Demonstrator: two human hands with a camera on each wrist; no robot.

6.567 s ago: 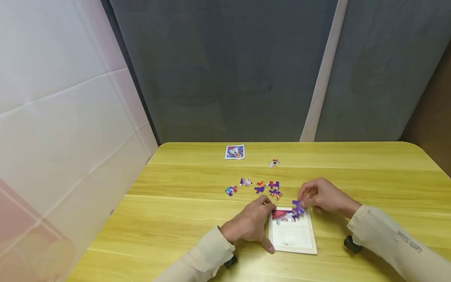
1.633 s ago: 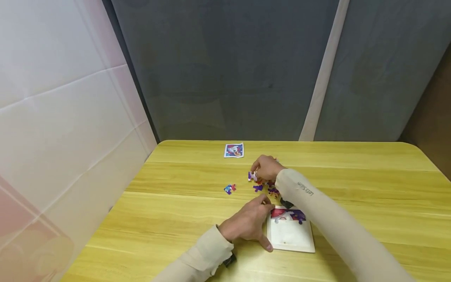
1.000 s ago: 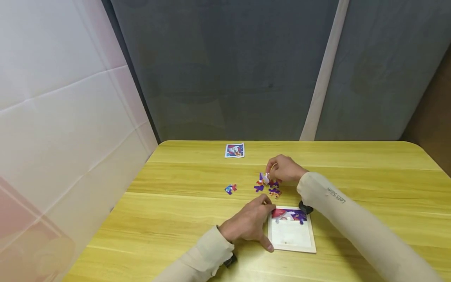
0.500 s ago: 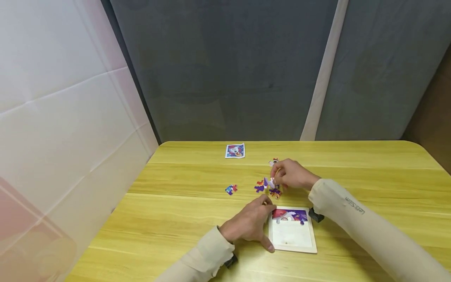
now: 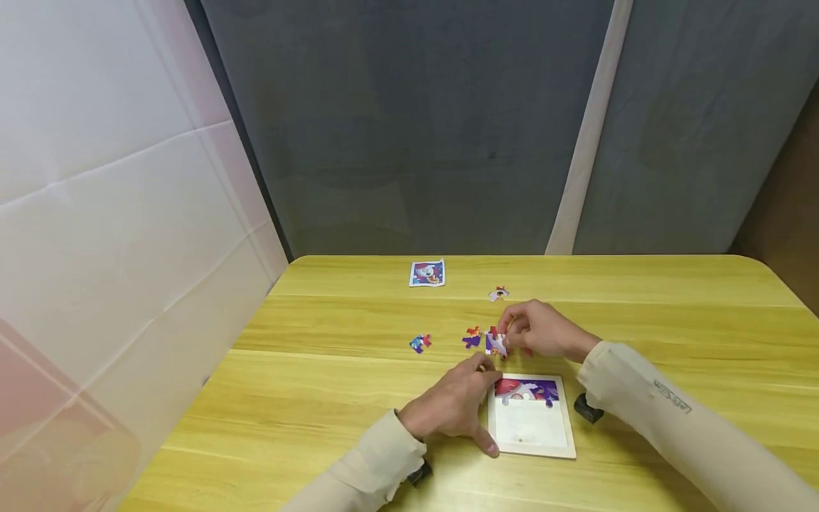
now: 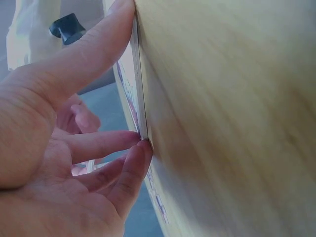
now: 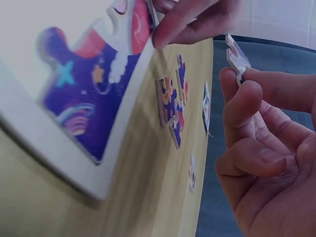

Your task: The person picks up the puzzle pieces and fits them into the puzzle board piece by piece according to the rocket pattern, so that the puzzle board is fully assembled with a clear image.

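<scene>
The table carries the puzzle tray, its top row filled. The left hand braces the tray edge, fingers straight. The right hand pinches a puzzle piece above the loose pieces. Step in hand: transfer. Next: align the tabs, then seat the piece.

Landmark: puzzle tray, flat on the yellow table; left hand lies against the tray's left edge, fingers touching its rim, blocking approach from that side; right hand hangs just beyond the tray's far edge, pinching a puzzle piece, forearm crossing the far-right corner; loose pieces scattered just beyond the far edge, another piece farther left; picture card well beyond, near the table's back edge; tray's lower board bare; broad bare wood right of the tray and along its near edge.
</scene>
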